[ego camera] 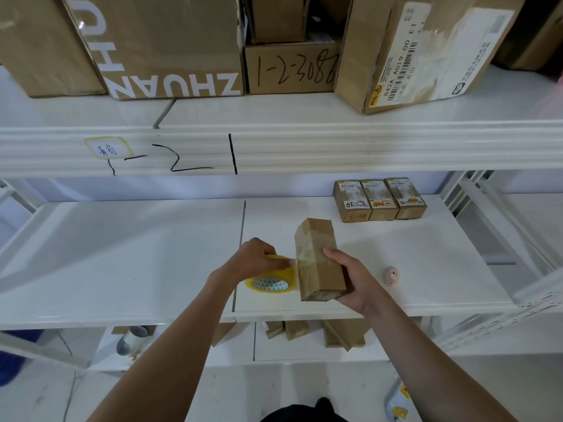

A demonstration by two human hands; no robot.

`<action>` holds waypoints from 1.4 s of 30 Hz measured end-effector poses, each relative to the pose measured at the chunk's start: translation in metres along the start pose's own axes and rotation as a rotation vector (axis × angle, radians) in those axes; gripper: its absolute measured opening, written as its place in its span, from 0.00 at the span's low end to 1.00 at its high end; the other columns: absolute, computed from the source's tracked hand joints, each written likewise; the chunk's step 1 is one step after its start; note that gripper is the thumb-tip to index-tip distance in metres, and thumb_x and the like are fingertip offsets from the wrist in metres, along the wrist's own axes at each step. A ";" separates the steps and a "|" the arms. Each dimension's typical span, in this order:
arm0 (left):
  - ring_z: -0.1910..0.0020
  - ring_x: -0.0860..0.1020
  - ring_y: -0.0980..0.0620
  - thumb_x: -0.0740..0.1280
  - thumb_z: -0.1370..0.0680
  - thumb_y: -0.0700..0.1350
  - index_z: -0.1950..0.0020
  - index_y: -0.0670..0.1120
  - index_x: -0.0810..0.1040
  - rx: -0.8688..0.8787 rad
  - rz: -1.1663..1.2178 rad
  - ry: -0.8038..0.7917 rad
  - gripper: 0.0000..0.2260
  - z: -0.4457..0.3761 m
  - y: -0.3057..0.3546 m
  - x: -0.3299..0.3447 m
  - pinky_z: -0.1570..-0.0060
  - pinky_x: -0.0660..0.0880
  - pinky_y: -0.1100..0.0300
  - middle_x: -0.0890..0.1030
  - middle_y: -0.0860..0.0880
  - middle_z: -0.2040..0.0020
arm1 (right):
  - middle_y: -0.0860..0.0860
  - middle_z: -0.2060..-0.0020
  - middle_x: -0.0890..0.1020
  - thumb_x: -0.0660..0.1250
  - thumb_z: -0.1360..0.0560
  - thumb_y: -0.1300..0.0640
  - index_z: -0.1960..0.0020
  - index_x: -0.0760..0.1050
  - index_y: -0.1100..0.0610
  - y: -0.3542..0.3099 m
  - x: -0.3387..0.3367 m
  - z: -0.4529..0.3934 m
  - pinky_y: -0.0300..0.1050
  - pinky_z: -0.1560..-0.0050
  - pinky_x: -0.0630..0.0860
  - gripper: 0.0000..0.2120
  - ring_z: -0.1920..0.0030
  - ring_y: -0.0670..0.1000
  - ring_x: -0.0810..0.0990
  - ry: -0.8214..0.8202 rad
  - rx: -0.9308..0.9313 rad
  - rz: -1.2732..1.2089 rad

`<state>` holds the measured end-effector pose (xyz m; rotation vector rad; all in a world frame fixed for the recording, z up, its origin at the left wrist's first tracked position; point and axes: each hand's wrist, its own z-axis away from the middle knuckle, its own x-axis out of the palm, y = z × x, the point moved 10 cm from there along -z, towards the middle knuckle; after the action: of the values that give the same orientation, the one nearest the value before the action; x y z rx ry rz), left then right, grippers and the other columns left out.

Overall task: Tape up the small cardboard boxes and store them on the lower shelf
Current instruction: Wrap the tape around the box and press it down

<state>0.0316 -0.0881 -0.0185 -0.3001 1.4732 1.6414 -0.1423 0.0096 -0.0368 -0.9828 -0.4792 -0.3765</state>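
Note:
A small brown cardboard box (316, 254) is held tilted above the white middle shelf (122, 254); my right hand (355, 280) grips its near end from the right and below. A yellow tape roll (272, 278) is just left of the box. My left hand (259, 258) lies over the roll and pinches a clear strip of tape that runs onto the box's left side. Three small taped boxes (379, 200) stand in a row at the back right of the same shelf.
Large cardboard boxes (170, 44) fill the upper shelf. A small pinkish round object (391, 276) lies right of my right hand. On the lowest shelf (304, 351), several brown boxes (316, 332) and a grey-white object (131, 341) show. Metal shelf frame (499, 226) at right.

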 end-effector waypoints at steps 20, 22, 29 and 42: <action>0.63 0.78 0.53 0.68 0.33 0.73 0.69 0.50 0.76 -0.054 -0.308 0.123 0.26 -0.002 0.011 0.008 0.67 0.69 0.61 0.78 0.53 0.67 | 0.55 0.39 0.84 0.73 0.27 0.39 0.33 0.78 0.53 0.010 -0.016 0.002 0.54 0.44 0.81 0.28 0.39 0.57 0.83 0.143 0.073 0.082; 0.62 0.78 0.53 0.67 0.35 0.74 0.67 0.50 0.77 -0.062 -0.342 0.127 0.26 -0.003 0.012 0.010 0.66 0.68 0.61 0.79 0.53 0.65 | 0.54 0.44 0.86 0.77 0.34 0.36 0.36 0.80 0.53 0.013 -0.014 0.002 0.51 0.49 0.83 0.32 0.45 0.55 0.86 0.186 0.108 0.168; 0.61 0.78 0.53 0.67 0.34 0.74 0.63 0.51 0.80 -0.078 -0.407 0.106 0.25 -0.003 0.004 0.019 0.63 0.69 0.59 0.79 0.55 0.64 | 0.52 0.47 0.86 0.81 0.46 0.33 0.39 0.80 0.57 0.010 -0.023 0.001 0.54 0.39 0.80 0.43 0.44 0.54 0.84 0.343 0.081 0.477; 0.58 0.80 0.52 0.70 0.25 0.62 0.58 0.49 0.86 -0.058 -0.046 -0.127 0.17 0.000 0.001 0.013 0.59 0.73 0.60 0.83 0.51 0.60 | 0.52 0.53 0.87 0.83 0.35 0.53 0.43 0.78 0.55 -0.011 -0.039 -0.003 0.47 0.56 0.83 0.24 0.52 0.53 0.86 0.448 0.021 0.548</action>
<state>0.0235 -0.0817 -0.0271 -0.2551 1.3174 1.6380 -0.1796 0.0053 -0.0513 -0.9330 0.1953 -0.0867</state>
